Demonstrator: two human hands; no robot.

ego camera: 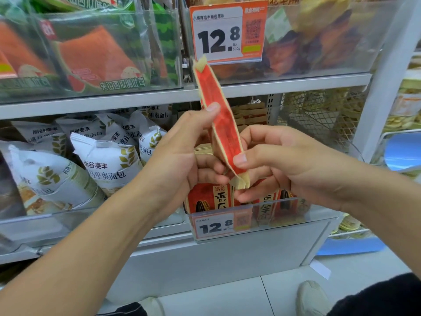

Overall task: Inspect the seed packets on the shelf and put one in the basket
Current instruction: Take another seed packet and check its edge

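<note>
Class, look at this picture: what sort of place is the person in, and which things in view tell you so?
Most likely a snack shop or supermarket aisle. Orange price tags reading 12.8 hang on clear shelf bins, packaged bread bags fill one shelf, and both hands hold a red seed packet for inspection.

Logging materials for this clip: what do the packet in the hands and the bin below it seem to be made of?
The packet, pinched edge-on by the left hand and right hand, looks like matte paper, red print with tan ends: creased gusset, no shine, though blur leaves it open. The bin looks like clear hard plastic: the packets behind show through its glossy front.
</note>
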